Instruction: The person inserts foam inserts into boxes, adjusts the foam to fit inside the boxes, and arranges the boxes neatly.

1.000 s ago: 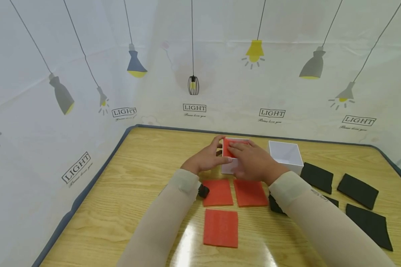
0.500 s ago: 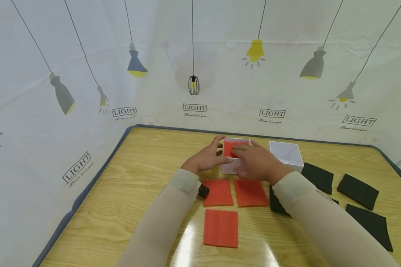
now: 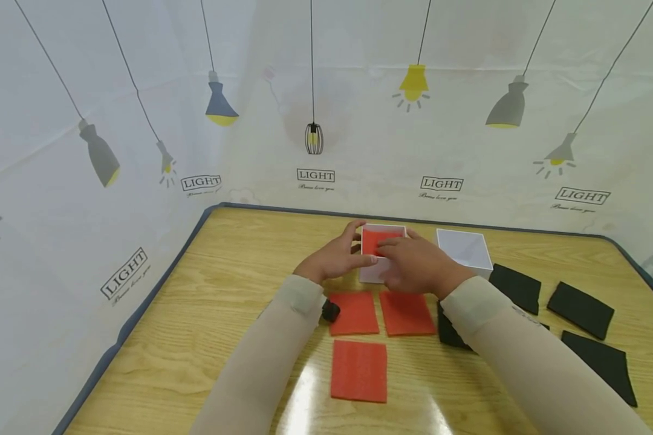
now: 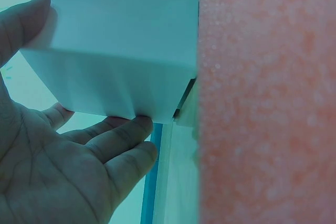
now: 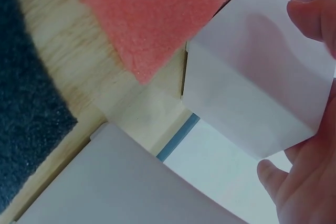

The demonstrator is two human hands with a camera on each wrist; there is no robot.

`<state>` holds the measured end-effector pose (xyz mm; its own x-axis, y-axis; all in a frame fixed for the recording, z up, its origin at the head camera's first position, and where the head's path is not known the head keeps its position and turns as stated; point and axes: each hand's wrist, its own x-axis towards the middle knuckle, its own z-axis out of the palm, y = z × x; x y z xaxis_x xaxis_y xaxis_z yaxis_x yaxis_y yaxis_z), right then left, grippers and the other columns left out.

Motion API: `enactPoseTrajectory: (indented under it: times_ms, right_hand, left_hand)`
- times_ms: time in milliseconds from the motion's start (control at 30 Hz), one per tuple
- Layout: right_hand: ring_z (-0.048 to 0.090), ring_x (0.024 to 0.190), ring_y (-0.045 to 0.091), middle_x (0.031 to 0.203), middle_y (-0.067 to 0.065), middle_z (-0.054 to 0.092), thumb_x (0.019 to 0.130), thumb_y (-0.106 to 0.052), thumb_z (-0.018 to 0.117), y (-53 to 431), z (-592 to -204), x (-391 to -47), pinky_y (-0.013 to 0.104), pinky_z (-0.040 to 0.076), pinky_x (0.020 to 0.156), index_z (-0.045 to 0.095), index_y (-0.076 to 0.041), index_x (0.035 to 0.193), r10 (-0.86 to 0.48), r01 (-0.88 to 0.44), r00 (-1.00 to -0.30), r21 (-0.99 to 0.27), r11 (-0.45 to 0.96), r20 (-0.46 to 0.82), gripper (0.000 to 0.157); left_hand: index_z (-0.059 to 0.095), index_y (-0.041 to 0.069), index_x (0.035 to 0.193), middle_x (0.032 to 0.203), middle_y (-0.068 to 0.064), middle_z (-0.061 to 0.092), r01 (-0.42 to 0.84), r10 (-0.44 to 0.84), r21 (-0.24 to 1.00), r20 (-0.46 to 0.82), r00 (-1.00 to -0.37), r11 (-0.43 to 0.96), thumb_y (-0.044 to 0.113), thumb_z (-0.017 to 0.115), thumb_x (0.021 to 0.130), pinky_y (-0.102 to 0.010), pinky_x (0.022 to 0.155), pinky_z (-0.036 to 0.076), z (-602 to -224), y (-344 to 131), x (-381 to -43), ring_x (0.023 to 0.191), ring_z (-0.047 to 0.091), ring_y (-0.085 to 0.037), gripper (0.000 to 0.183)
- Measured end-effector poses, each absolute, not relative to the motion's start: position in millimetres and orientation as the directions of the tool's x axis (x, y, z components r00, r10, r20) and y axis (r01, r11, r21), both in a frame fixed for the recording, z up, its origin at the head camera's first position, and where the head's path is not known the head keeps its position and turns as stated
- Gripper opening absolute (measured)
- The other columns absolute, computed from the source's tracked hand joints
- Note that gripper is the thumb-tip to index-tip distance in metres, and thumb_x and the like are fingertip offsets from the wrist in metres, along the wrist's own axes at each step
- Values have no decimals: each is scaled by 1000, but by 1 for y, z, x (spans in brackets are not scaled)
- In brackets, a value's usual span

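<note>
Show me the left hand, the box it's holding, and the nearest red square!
Left hand (image 3: 334, 258): head view, back of the hand.
Box (image 3: 372, 273): head view, its front wall.
Red square (image 3: 358, 371): head view, middle of its top.

In the head view, looks forward and down from up high, over both sleeves (image 3: 272, 350), far enough back to fit in the table (image 3: 223, 314) and the back wall (image 3: 370, 139). In the left wrist view, looks out along the left hand (image 4: 60, 166), tipped on its side and very near a red pad (image 4: 268, 98), to the front and left side of a white box (image 4: 115, 80). In the right wrist view, looks out past the right hand (image 5: 312, 182), slanted and close, to the front and right side of the same white box, sharing its front with both other views.
</note>
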<state>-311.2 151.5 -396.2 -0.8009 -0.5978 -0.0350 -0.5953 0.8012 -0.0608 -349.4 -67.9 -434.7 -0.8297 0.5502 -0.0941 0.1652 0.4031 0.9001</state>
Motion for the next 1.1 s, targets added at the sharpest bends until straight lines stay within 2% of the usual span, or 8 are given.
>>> enactPoseTrajectory:
  times_ms: [633,933,1100]
  right_hand:
    - [58,138,28,141,7,68,88,-31,78,146,-398,-316,65,22,126,69,-10,137,-587,-584,-808,-73,808,-39,54]
    - [43,152,31,157,6,56,90,-33,75,142,-401,-321,69,24,124,63,-12,145,-622,-622,-783,-28,783,10,60]
    - [44,152,29,155,4,58,90,-35,75,136,-399,-323,70,22,123,64,-15,145,-622,-622,-783,-11,783,0,59]
  left_hand:
    - [9,23,169,169,-11,33,154,545,898,-107,-832,411,40,76,97,-50,124,36,-431,-70,-349,156,36,-36,99]
    - [10,22,168,168,-10,34,177,556,895,-91,-826,410,39,75,98,-49,123,38,-433,-70,-350,155,37,-36,97]
    - [12,25,167,168,-8,34,174,559,901,-88,-824,398,39,75,98,-48,123,38,-431,-70,-349,155,37,-34,95]
